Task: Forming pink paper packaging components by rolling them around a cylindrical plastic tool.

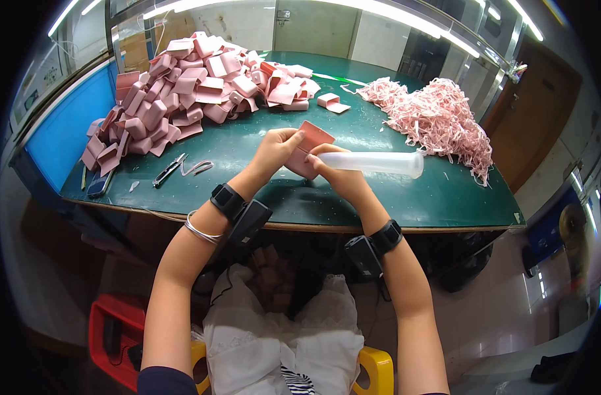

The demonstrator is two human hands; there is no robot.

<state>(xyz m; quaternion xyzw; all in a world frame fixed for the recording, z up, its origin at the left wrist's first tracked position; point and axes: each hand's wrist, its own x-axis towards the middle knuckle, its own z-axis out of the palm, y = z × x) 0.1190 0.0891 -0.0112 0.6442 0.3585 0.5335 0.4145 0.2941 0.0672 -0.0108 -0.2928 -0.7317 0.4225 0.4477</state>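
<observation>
Over the front middle of the table, my left hand point(274, 156) is closed on a pink, flexible-looking moulded piece with a flat flap point(317, 135). My right hand point(343, 178) is wrapped round the near end of a translucent white tube point(379, 162), which points to the right. The right fingertips meet the pink piece at its lower right side. Whether the tube's hidden end carries a blade or tip I cannot tell. Both hands are close together, just above the green table top point(274, 201).
At the back left rises a big heap of similar pink pieces point(182, 85); one lone piece point(333, 103) lies right of it. Thin pink strips point(438, 122) are piled at right. A slim cutter-like tool point(169, 170) and a pink loop point(197, 168) lie at left, near a blue panel point(70, 115).
</observation>
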